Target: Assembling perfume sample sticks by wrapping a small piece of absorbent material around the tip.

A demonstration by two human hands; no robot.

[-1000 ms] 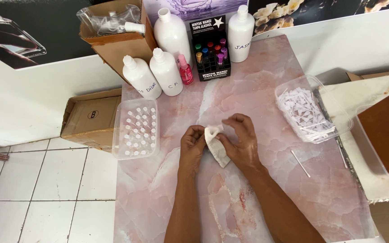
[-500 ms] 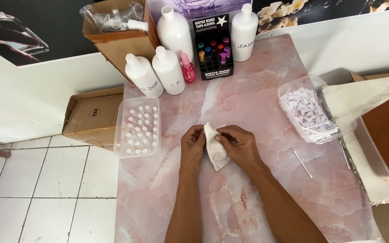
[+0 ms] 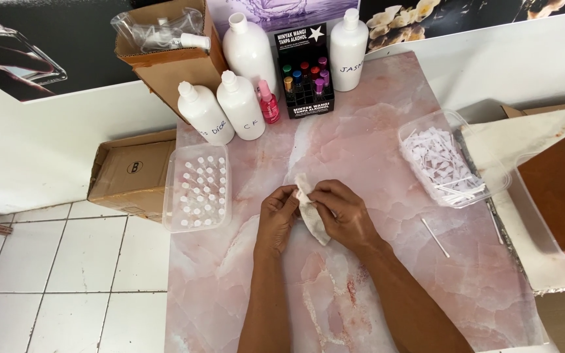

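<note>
A: How far along is the work, as judged from the table?

B: It looks to be in the middle. A small white cloth (image 3: 310, 210) is held between both hands above the pink marble table (image 3: 374, 150), near its centre. The clear tray of small capped vials (image 3: 197, 188) at the left edge seems untouched, and the clear tub of white paper slips (image 3: 443, 160) at the right is well apart from the hands. A thin white stick (image 3: 435, 237) lies alone on the table, right of the hands.

A: How is the left hand (image 3: 278, 219) set?

B: It is curled narrow, the fingertips pinched onto the far end of the cloth. Whether anything is wrapped inside cannot be told.

A: And the right hand (image 3: 344, 214)?

B: It is closed over the cloth from the right, thumb and fingers pressed on it, the near end of the cloth hanging out below the palm.

A: What is left untouched at the far edge?

B: Four white bottles (image 3: 240, 104), a small pink spray bottle (image 3: 269, 102) and a black display box of coloured vials (image 3: 305, 75) are stood there, well apart from the hands.
</note>
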